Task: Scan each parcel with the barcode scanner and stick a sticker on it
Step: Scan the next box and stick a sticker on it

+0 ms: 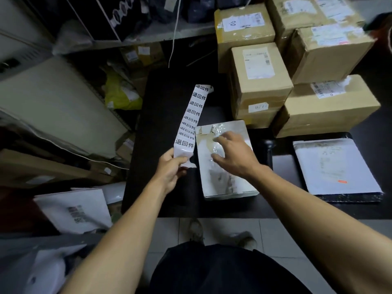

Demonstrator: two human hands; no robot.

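Cluttered shelves and stacked goods surround a dark table, on which one white parcel is laid flat at the near edge, within easy reach for labelling. One long strip of stickers, printed with repeated black characters, is pinched at its lower end by the left hand and held upright just beside the parcel, apparently so that a label can be peeled off. The right hand is spread with relaxed fingers over the parcel's crinkled taped top, seemingly touching it, holding nothing; a sticker is probably being pressed down or the parcel steadied. Five brown cardboard boxes are stacked at the far right, likely waiting their turn. One flat white mailer lies to the right. A dark object, possibly the scanner, stands between parcel and mailer, though this cannot be told for certain.
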